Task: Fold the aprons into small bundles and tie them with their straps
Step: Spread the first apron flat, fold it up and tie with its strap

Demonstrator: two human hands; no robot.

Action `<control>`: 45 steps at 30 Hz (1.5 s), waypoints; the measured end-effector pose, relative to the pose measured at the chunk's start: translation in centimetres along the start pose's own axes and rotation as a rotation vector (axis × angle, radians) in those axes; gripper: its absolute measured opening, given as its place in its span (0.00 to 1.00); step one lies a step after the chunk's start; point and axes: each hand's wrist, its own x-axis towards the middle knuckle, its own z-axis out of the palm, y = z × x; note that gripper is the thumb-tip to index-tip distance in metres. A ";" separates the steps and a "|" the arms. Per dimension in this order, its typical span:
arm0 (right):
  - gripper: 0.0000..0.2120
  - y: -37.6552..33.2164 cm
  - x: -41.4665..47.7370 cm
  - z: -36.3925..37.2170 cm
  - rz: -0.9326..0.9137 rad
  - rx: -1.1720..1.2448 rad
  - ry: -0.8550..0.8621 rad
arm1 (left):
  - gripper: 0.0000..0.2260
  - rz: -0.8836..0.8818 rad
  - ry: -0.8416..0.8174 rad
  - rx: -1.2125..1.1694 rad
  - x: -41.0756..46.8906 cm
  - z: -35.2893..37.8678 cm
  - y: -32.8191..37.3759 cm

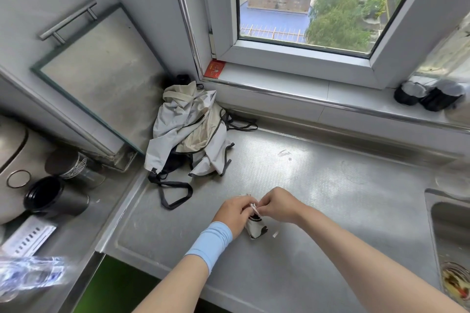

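Pinching the white strap (255, 208) in the tight grip of left hand (235, 213) and right hand (279, 207), likely knotting the small bundle (257, 228) to keep it folded.

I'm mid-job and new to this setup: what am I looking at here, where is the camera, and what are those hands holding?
There is no machine here. A person works with bare hands, and the one picture comes from a wide-angle camera on their head, looking down. The left hand, above a blue wristband, and the right hand both pinch a thin white strap on top of a small folded apron bundle that rests on the steel counter. Farther back, in the corner, lies a loose pile of aprons not yet folded, with dark straps trailing out. A sink is at the right edge, and a black jar lies at the left.
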 end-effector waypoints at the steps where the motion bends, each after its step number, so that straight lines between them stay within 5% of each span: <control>1: 0.15 -0.2 -0.2 -0.2 0.008 0.011 -0.027 | 0.08 0.011 -0.018 0.005 0.0 0.0 0.0; 12: 0.08 -1.6 -2.0 -1.5 0.054 0.332 -0.160 | 0.11 -0.113 -0.222 0.010 0.2 -1.5 1.7; 20: 0.08 -1.0 -0.7 -0.3 0.151 0.526 -0.121 | 0.03 -0.121 0.135 -0.040 -0.6 -1.6 0.3; 27: 0.05 0.2 0.5 -1.2 0.103 0.437 0.052 | 0.11 -0.225 0.149 0.029 -0.6 -3.3 -0.7; 34: 0.06 0.7 2.6 -1.0 -0.057 -0.256 0.213 | 0.13 -0.514 0.009 -0.267 0.4 -2.9 -1.1; 37: 0.08 0.1 2.7 -0.8 -0.061 -0.139 0.156 | 0.22 -0.499 0.111 -0.235 0.7 -2.4 -0.9; 45: 0.05 0.5 3.3 -0.6 0.038 -0.066 0.148 | 0.18 -0.465 0.040 0.055 1.5 -2.9 -1.0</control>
